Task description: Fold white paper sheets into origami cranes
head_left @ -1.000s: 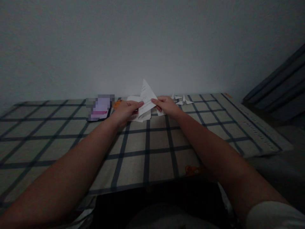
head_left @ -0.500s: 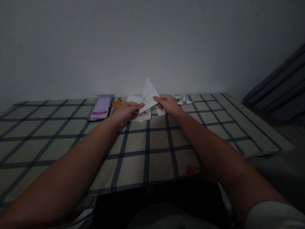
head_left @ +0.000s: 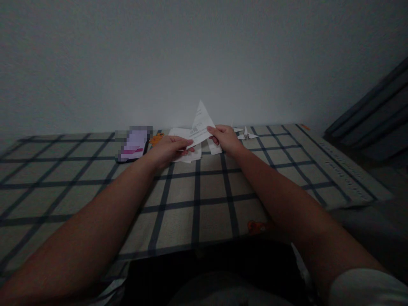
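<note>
A printed white sheet of paper folded into a triangle (head_left: 201,123) is held up above the table, its point upward. My left hand (head_left: 168,149) pinches its lower left corner between thumb and fingers. On the other side, my right hand (head_left: 224,138) grips the lower right edge, thumb in front. Behind and below my hands lie loose white paper sheets (head_left: 191,156), partly covered by the hands. Just right of my right hand stands a small folded paper crane (head_left: 247,134), with another white folded piece (head_left: 237,129) partly hidden beside it.
A phone (head_left: 135,144) with a lit, blurred screen lies at the left. The checked tablecloth (head_left: 210,182) covers the table, which meets a plain wall (head_left: 204,55). Dark folded fabric (head_left: 372,114) hangs at the right.
The paper triangle has shifted slightly right and up, its tip moving with it. Both hands keep their hold; my right hand has risen a little.
</note>
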`<state>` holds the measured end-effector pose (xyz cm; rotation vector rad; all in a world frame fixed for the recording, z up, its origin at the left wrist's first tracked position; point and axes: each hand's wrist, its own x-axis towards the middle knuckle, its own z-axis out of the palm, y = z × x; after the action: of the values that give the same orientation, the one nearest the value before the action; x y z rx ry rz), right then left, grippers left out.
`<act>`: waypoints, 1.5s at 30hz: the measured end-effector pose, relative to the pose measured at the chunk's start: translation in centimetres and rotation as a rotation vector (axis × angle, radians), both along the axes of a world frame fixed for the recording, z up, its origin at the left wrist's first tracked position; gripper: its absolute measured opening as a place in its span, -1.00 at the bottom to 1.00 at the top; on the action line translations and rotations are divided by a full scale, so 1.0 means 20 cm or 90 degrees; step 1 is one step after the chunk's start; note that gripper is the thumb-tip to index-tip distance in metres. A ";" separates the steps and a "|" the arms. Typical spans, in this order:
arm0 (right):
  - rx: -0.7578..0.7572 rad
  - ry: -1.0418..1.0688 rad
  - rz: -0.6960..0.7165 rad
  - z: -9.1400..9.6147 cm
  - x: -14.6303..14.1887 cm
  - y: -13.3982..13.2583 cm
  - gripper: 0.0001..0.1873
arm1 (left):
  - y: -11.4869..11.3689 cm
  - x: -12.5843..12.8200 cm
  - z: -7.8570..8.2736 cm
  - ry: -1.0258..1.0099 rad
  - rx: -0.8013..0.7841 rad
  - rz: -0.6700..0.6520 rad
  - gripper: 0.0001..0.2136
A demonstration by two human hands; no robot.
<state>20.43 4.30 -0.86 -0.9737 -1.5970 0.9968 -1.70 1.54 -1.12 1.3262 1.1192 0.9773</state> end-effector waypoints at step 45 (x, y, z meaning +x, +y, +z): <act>-0.018 -0.057 0.107 0.03 -0.01 -0.04 -0.53 | 0.02 -0.01 0.00 -0.098 0.026 0.012 -0.77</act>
<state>20.18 3.51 -0.21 -0.9267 -1.7665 1.1057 -1.81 2.03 -1.19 1.2526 1.0013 1.1027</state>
